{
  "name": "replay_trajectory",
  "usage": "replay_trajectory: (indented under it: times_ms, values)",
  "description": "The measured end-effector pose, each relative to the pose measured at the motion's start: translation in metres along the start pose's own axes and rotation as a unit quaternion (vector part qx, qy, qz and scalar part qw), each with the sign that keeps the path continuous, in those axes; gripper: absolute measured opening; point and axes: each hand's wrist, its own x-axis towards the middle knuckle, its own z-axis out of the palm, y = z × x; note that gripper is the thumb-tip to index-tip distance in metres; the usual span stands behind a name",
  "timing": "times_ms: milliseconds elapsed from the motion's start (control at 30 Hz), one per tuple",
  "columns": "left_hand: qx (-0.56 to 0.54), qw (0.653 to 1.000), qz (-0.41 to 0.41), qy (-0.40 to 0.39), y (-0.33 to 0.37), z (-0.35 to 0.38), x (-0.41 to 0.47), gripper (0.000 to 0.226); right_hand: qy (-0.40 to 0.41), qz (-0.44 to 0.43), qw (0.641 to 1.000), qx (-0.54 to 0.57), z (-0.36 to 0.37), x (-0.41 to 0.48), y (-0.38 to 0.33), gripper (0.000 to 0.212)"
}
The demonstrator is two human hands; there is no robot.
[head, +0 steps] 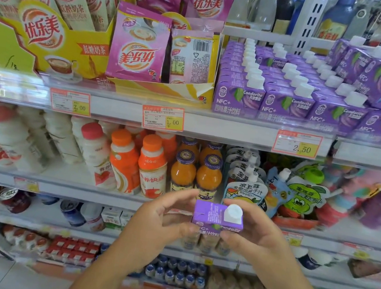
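Note:
A small purple juice carton (pixel 211 216) with a white screw cap is held upright in front of a shop shelf, at about the height of the middle shelf. My left hand (pixel 162 220) grips its left side, thumb under the front and fingers curled over the top edge. My right hand (pixel 255 230) grips its right side the same way. Rows of identical purple cartons (pixel 288 91) stand on the upper shelf to the right.
Pink and yellow milk-tea sachet boxes (pixel 139 48) fill the upper shelf's left. The middle shelf holds white and orange drink bottles (pixel 124 160), juice bottles (pixel 195 171) and spouted pouches (pixel 299 195). Price tags (pixel 297 144) line the shelf edges. Cans and small bottles sit lower down.

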Motion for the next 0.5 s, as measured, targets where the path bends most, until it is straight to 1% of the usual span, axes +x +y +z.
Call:
replay_trajectory:
  times_ms: [167, 267, 333, 400, 500]
  values:
    - [0.031, 0.999, 0.031, -0.005, 0.000, 0.003, 0.002, 0.042, 0.002, -0.014, 0.999, -0.052, -0.007, 0.004, -0.003, 0.039]
    - [0.041, 0.997, 0.058, -0.002, 0.001, 0.006, 0.005, 0.037, -0.027, -0.006, 0.995, -0.094, -0.018, 0.008, -0.018, 0.030]
    - [0.063, 0.993, 0.096, 0.002, 0.012, 0.006, 0.008, 0.035, -0.037, -0.023, 0.990, -0.134, -0.029, 0.013, -0.038, 0.029]
    - [0.107, 0.983, 0.150, 0.009, 0.030, 0.007, 0.014, 0.036, -0.038, -0.058, 0.981, -0.180, -0.040, 0.017, -0.065, 0.031]
    - [0.151, 0.962, 0.226, 0.021, 0.069, 0.006, 0.030, 0.037, -0.046, -0.090, 0.958, -0.269, -0.057, 0.025, -0.113, 0.030]
